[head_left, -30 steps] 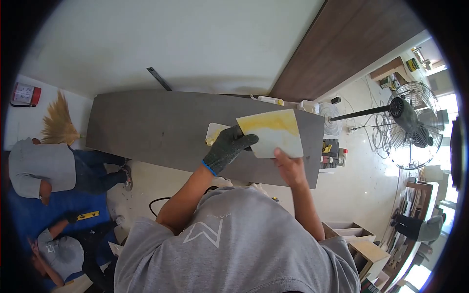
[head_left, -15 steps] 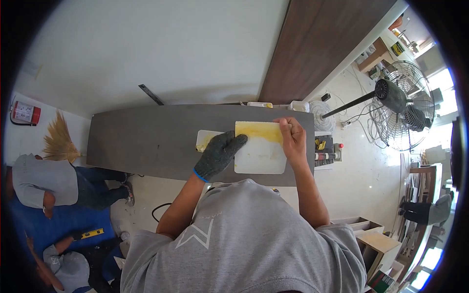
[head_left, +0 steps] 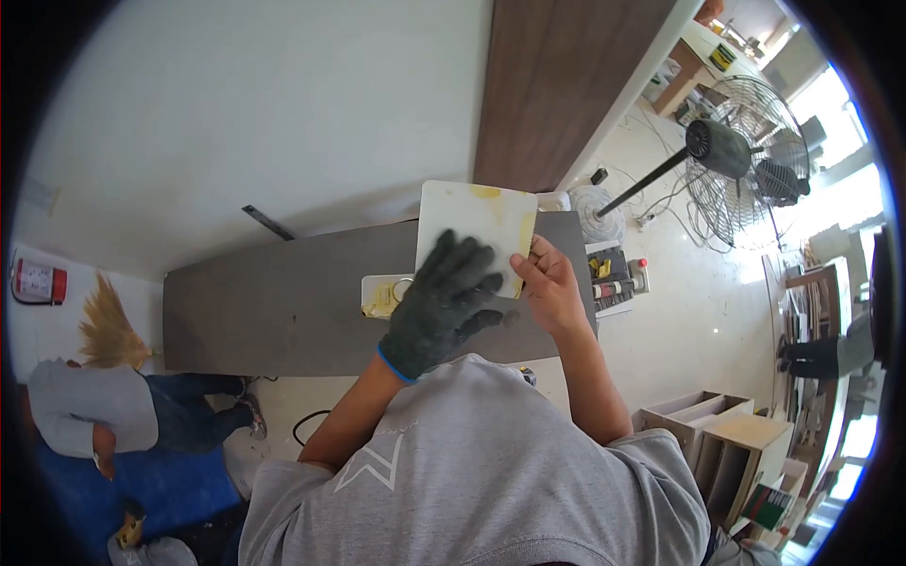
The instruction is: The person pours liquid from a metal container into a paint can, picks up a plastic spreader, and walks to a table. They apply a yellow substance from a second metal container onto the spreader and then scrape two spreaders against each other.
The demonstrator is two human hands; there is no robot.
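My right hand (head_left: 549,285), bare, grips a white notched glue spreader (head_left: 462,209) by its lower right edge, thumb on its face. Yellow, glue-like smears mark the spreader's top and right edges. My left hand (head_left: 439,302), in a dark glove with a blue cuff, lies over the spreader's lower left with its fingers spread and slightly blurred. Beside the glove, a white tub (head_left: 373,282) with yellow residue rests on the long grey-brown panel (head_left: 255,311). The spreader is held up over the panel's far edge.
A standing fan (head_left: 722,146) is at the right, near a toolbox (head_left: 609,274) and loose cables. Low wooden cabinets (head_left: 703,424) stand at lower right. On the left are a person (head_left: 94,406), a straw broom (head_left: 111,325) and a fire extinguisher (head_left: 42,281). A dark metal ruler (head_left: 267,223) leans by the wall.
The spreader has been turned, its yellow-smeared edge going from the top to the right, and raised away from me. My gloved hand has opened out and moved across its face. The view has shifted.
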